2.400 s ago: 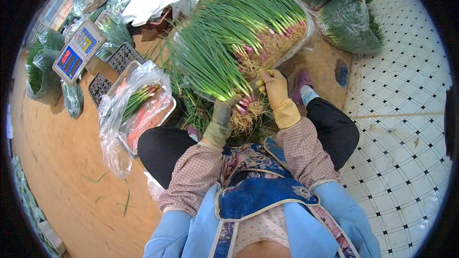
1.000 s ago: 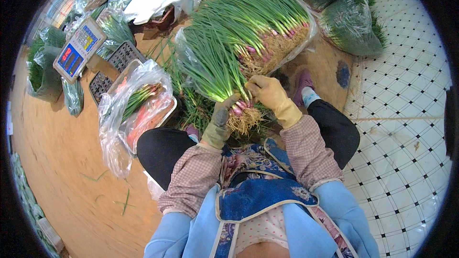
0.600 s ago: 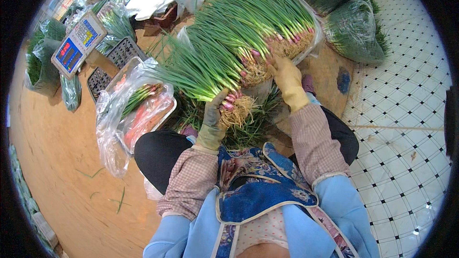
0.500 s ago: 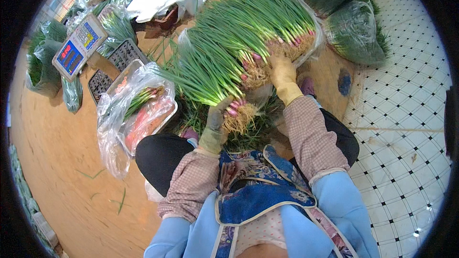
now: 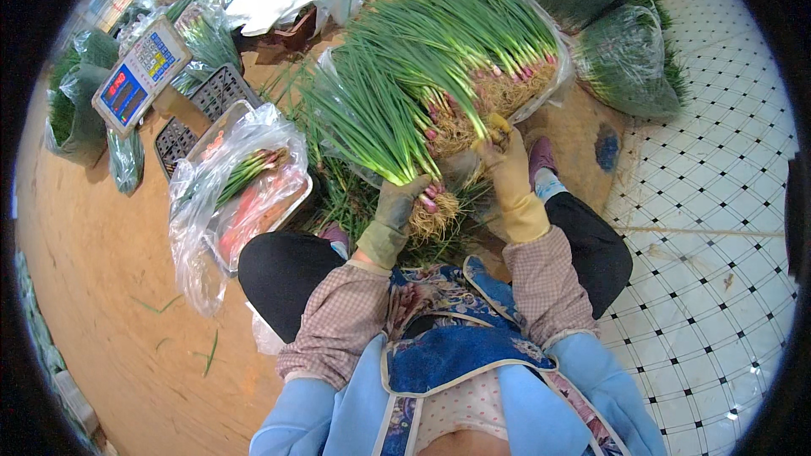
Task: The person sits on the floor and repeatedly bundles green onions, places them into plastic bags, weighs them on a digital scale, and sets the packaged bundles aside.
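My left hand (image 5: 394, 213), in a dirty grey-green glove, is closed round a bunch of spring onions (image 5: 390, 145) just above their purple bulbs and tangled roots. My right hand (image 5: 510, 176), in a yellow rubber glove, pinches the root end of a few spring onions (image 5: 470, 110) at the near edge of the heap. That large heap of spring onions (image 5: 422, 29) lies on a clear plastic sheet (image 5: 559, 76), green leaves pointing away and roots toward me. Its bundles partly hide the leaves of what each hand holds.
At left, a tray (image 5: 306, 194) lined with plastic bags holds a small bunch of spring onions. Behind it stand a scale display (image 5: 142, 74) and a black crate (image 5: 218, 95). Bagged greens (image 5: 629, 59) sit at far right; leaf scraps (image 5: 355, 211) lie between my legs.
My right hand has drawn back toward me from the heap, bringing a few spring onions' root ends along. My left hand has shifted slightly right with its bunch.
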{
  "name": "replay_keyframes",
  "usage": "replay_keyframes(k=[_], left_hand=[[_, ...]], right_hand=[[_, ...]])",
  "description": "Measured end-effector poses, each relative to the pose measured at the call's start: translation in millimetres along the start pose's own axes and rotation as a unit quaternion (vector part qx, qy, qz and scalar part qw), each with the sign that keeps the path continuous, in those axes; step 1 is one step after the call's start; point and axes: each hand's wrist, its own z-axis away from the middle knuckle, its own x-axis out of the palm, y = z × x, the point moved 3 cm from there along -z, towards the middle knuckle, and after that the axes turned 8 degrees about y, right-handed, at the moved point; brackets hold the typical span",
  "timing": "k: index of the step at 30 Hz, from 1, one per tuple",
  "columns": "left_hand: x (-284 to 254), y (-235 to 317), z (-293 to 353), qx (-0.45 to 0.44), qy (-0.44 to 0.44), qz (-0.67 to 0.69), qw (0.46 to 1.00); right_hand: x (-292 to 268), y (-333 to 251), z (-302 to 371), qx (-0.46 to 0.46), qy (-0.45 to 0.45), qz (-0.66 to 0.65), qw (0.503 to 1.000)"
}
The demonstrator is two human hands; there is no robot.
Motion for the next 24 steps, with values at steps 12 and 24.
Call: replay_keyframes(k=[12, 24], left_hand=[[16, 22, 25, -0.067, 0.047, 0.063, 0.995], [19, 23, 28, 0.003, 0.085, -0.544, 0.835]], right_hand=[[9, -46, 64, -0.033, -0.278, 0.064, 0.958], [78, -32, 58, 0.08, -0.193, 0.023, 0.978]])
